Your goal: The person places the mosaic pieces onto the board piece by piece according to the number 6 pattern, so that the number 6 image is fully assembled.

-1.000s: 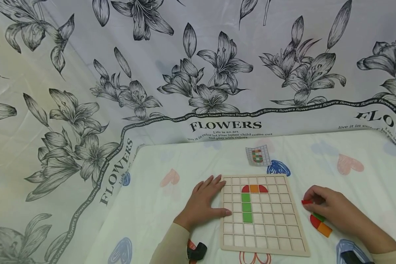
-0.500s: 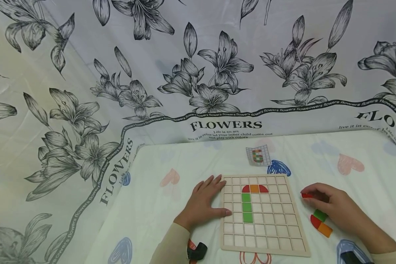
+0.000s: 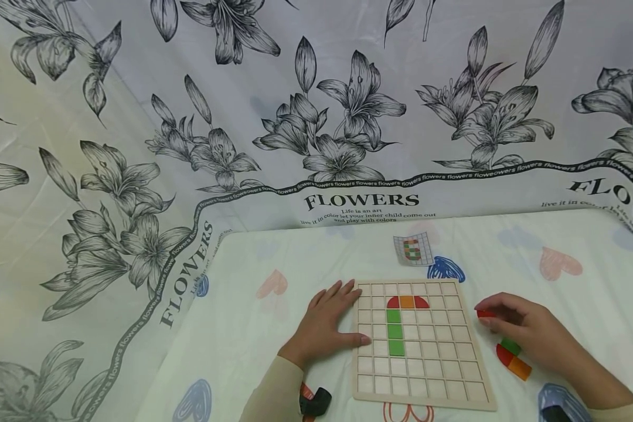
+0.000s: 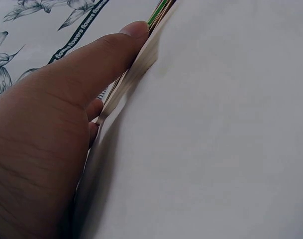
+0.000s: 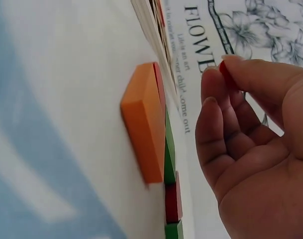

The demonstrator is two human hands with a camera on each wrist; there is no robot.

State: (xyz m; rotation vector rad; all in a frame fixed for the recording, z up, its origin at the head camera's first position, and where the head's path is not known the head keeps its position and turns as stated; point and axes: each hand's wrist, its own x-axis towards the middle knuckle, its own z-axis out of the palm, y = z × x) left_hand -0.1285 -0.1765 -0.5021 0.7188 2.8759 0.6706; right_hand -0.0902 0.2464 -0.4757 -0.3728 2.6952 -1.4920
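Observation:
A wooden grid board (image 3: 443, 375) lies before me with red, orange and green blocks (image 3: 395, 331) set in its squares. My left hand (image 3: 322, 325) rests spread along the board's left edge, its thumb over the frame. My right hand (image 3: 530, 328) is off the board's right side and pinches a small red block (image 5: 230, 75) between thumb and fingertips; fingers hide part of it. Beneath that hand lie an orange block (image 3: 520, 368), a red rounded block (image 3: 503, 354) and a green block (image 3: 511, 346). Another red block (image 5: 173, 203) shows in the right wrist view.
Behind the board lies a small card (image 3: 412, 249) printed with a coloured block pattern on a grid. A black strap piece (image 3: 315, 402) sits at my left sleeve. The cloth (image 3: 295, 252) has printed hearts, and a flower-print sheet (image 3: 274, 146) rises behind.
My right hand has moved slightly left toward the board with the red block, uncovering more of the green block beneath it. The left hand and the board stay put.

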